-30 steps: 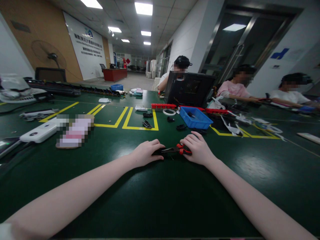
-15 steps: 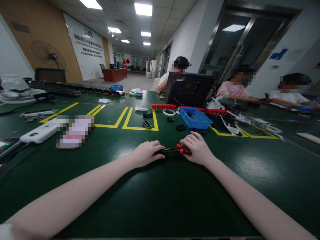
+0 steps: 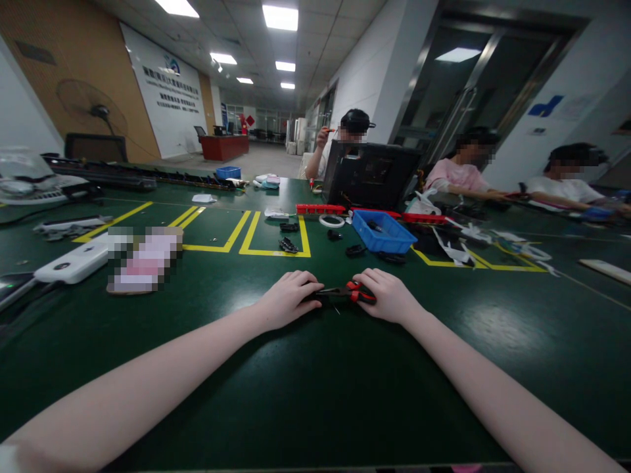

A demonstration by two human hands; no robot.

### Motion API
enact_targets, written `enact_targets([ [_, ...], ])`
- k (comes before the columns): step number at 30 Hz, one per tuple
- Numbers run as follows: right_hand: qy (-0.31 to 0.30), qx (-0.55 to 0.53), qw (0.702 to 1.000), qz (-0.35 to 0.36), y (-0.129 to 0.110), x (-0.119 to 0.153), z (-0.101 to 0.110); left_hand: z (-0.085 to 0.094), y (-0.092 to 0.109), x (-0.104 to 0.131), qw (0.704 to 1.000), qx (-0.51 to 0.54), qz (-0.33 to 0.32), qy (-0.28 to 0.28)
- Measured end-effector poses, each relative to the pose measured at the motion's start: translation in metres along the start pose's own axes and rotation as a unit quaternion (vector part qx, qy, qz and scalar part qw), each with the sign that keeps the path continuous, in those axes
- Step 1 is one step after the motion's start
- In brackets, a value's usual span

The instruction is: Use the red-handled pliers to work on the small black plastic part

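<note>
My right hand (image 3: 387,293) is wrapped round the red and black handles of a pair of pliers (image 3: 355,293), whose jaws point left. At the tip of the jaws, my left hand (image 3: 290,299) pinches a small dark piece that its fingers mostly hide. A thin wire end sticks out below the jaws. Both hands are low over the green table (image 3: 335,394), close together.
Beyond my hands stands a blue bin (image 3: 383,233) with dark parts by it. Small black parts (image 3: 288,245) lie inside yellow tape. A white power strip (image 3: 73,259) is at the left. A person (image 3: 352,128) sits behind a black case (image 3: 372,172).
The person across the table has raised a hand with a small orange thing. My right hand's fingers have come down a little over the pliers; the view has shifted slightly.
</note>
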State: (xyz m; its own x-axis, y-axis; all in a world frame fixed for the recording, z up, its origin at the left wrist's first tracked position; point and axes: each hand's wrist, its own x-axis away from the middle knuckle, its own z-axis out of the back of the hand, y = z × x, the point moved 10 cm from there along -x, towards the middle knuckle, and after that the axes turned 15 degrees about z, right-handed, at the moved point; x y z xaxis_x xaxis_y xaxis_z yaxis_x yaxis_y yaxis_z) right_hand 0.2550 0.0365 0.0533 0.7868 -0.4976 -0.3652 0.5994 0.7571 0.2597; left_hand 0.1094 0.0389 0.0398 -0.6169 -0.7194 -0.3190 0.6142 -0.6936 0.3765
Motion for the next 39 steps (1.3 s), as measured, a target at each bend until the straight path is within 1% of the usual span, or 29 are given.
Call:
enact_targets([
  [8, 0.014, 0.001, 1.000, 0.002, 0.0004, 0.0013, 0.0013, 0.0029, 0.0049, 0.0012, 0.999, 0.021, -0.029, 0.010],
  [17, 0.010, -0.017, 1.000, 0.008, -0.0009, 0.0012, 0.0002, 0.0038, 0.0026, 0.0025, 0.999, 0.030, -0.022, 0.024],
  [24, 0.001, -0.018, 1.000, 0.006, -0.0010, -0.0002, 0.0001, 0.0028, 0.0006, 0.0022, 0.999, 0.041, -0.017, 0.018],
  [34, 0.000, -0.028, 1.000, 0.009, -0.0018, -0.0011, -0.0004, 0.0073, 0.0044, 0.0030, 0.998, 0.048, -0.025, 0.032],
  [39, 0.013, -0.018, 1.000, 0.014, -0.0022, -0.0015, 0.0018, 0.0068, 0.0030, 0.0032, 0.998, 0.043, -0.017, 0.030],
])
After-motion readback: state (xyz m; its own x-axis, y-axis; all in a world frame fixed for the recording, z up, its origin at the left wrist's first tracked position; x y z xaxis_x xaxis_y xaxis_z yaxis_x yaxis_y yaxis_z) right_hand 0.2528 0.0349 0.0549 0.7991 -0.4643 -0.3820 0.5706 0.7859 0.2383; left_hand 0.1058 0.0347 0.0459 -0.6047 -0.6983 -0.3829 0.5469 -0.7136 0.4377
